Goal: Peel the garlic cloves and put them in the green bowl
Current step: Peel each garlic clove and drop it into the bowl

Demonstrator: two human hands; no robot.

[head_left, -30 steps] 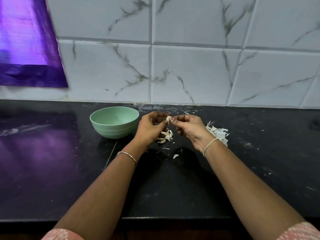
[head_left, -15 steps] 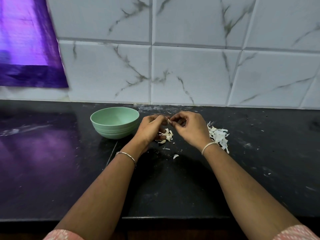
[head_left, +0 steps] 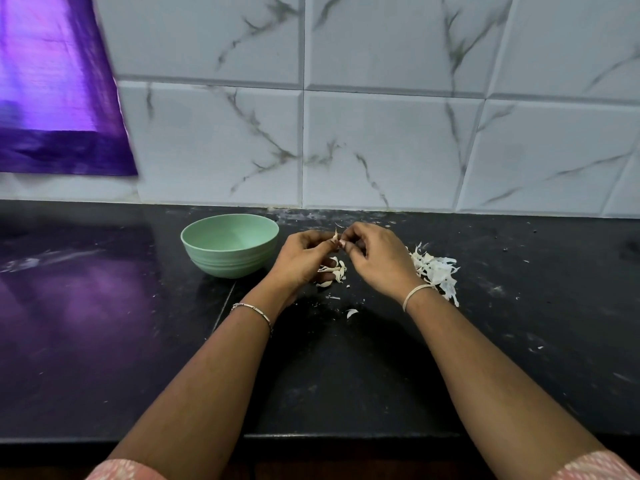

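**Both hands pinch one clove above the counter**

On the black counter (head_left: 346, 375) the green bowl (head_left: 229, 245) stands upright, left of the hands. The left hand (head_left: 301, 259) and right hand (head_left: 375, 259) meet fingertip to fingertip, curled round a single garlic clove (head_left: 335, 237) – held just above the counter. A heap of peels (head_left: 434, 271) lies right of the right wrist; a few loose cloves (head_left: 334, 270) lie under the hands – near the bowl, outside it.
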